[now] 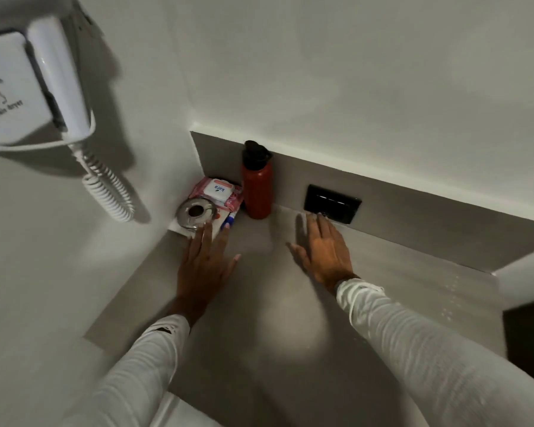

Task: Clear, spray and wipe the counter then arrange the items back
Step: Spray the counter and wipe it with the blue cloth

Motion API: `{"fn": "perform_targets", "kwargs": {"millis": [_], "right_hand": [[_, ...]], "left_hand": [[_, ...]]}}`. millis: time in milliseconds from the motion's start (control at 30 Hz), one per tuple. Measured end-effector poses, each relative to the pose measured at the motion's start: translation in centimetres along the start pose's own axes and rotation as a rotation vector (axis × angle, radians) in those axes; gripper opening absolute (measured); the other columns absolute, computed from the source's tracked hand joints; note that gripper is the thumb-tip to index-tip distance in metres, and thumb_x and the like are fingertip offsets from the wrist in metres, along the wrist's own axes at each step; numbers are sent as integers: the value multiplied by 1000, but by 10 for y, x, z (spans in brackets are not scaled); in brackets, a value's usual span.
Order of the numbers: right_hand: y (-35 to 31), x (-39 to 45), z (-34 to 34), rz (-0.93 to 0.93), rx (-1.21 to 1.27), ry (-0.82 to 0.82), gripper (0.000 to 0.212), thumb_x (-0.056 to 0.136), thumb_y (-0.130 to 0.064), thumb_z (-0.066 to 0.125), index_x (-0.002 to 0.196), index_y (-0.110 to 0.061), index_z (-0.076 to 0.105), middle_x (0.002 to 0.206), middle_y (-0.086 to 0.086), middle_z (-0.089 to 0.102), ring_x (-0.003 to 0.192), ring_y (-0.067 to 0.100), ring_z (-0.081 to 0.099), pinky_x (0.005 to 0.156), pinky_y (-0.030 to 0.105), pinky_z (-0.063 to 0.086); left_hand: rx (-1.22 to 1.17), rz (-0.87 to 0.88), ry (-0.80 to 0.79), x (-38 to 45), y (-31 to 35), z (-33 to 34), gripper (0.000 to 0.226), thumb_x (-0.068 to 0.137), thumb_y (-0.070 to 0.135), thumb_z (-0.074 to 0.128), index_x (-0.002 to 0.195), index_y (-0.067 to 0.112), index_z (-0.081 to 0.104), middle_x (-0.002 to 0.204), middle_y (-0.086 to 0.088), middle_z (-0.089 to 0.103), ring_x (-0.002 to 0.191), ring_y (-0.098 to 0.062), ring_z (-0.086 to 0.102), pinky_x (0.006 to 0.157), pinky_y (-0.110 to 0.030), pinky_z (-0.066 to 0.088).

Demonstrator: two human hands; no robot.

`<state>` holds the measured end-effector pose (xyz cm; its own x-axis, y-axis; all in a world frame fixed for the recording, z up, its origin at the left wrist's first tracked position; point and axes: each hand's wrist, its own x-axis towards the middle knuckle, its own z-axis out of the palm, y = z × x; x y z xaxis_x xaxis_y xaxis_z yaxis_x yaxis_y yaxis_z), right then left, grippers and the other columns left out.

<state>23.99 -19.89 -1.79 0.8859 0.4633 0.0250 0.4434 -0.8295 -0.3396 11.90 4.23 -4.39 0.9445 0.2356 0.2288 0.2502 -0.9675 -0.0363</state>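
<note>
At the far left corner of the grey matte counter, four items sit grouped against the walls: a red metal water bottle with a black cap, a pink wet-wipes pack with a white label, a round chrome dish with a centre hole on a white base, and a small blue-and-white tube lying between the dish and the bottle. Both hands are spread flat with fingers extended and hold nothing. The left hand reaches toward the chrome dish, fingertips at or just short of its near edge; contact cannot be confirmed. The right hand hovers near a black wall socket plate, to the right of the bottle. Judged from the layout, either the clearing step is beginning or the final arranging is ending; which one cannot be determined. If clearing, the next move calls for closing the left hand on the dish and lifting it off the counter.
</note>
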Motion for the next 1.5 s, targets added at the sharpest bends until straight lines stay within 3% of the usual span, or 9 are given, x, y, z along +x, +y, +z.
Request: {"fn": "perform_targets", "kwargs": {"millis": [300, 467, 667, 833, 967, 1100, 1233, 1367, 1500], "right_hand": [[159, -157, -67, -100, -316, 18, 84, 95, -73, 23, 159, -19, 16, 167, 21, 14, 156, 41, 12, 124, 59, 13], [273, -264, -124, -92, -332, 17, 87, 95, -73, 24, 162, -22, 3, 170, 18, 0, 157, 38, -1, 126, 58, 3], [392, -377, -189, 44, -300, 99, 83, 97, -67, 37, 161, -18, 18, 168, 19, 17, 156, 37, 15, 126, 54, 13], [469, -436, -212, 234, -128, 249, 68, 97, -48, 57, 149, -7, 44, 151, 19, 48, 139, 38, 46, 116, 48, 37], [540, -454, -230, 388, -46, 154, 75, 96, -41, 59, 155, -5, 31, 158, 19, 38, 143, 36, 39, 118, 45, 35], [605, -431, -255, 485, 241, 103, 80, 91, -38, 71, 152, -2, 33, 154, 19, 41, 140, 38, 42, 115, 48, 39], [628, -388, -255, 466, 546, 200, 55, 83, -28, 82, 126, -7, 55, 127, 14, 61, 119, 31, 58, 104, 42, 47], [634, -367, -232, 439, 626, 311, 26, 90, -22, 75, 104, -5, 62, 97, 6, 66, 91, 29, 63, 84, 34, 47], [628, -375, -222, 239, 405, 354, 20, 95, -28, 68, 104, -10, 62, 85, 6, 67, 79, 33, 64, 71, 35, 46]], "left_hand": [[-28, 37, 19, -101, 196, -44, 78, 93, 71, 27, 155, 24, 24, 161, -18, 25, 147, -35, 28, 116, -55, 26], [-67, -15, 48, -171, 337, -74, 82, 90, 72, 26, 156, 26, 16, 163, -17, 19, 151, -33, 19, 119, -55, 20], [-140, 75, 35, -201, 497, -115, 84, 89, 74, 28, 157, 26, 15, 164, -15, 18, 151, -31, 21, 121, -54, 19], [-198, 207, -20, -204, 615, -124, 85, 89, 75, 22, 157, 25, 14, 165, -14, 16, 152, -30, 18, 122, -53, 18], [-199, 292, -78, -196, 697, -115, 88, 89, 78, 18, 157, 25, 5, 166, -11, 12, 153, -27, 15, 122, -53, 20], [-186, 313, -113, -179, 751, -93, 91, 89, 78, 19, 158, 20, 3, 166, -11, 9, 153, -28, 14, 122, -52, 20], [-195, 292, -148, -174, 778, -60, 95, 85, 80, 9, 158, 19, 0, 166, -12, 7, 153, -29, 12, 123, -49, 19], [-234, 257, -170, -182, 791, -40, 97, 83, 82, 10, 158, 20, 0, 167, -10, 7, 154, -28, 11, 125, -46, 13], [-240, 250, -156, -185, 787, -39, 99, 86, 81, 21, 158, 18, -2, 167, -9, 5, 154, -26, 10, 126, -44, 13]]}}
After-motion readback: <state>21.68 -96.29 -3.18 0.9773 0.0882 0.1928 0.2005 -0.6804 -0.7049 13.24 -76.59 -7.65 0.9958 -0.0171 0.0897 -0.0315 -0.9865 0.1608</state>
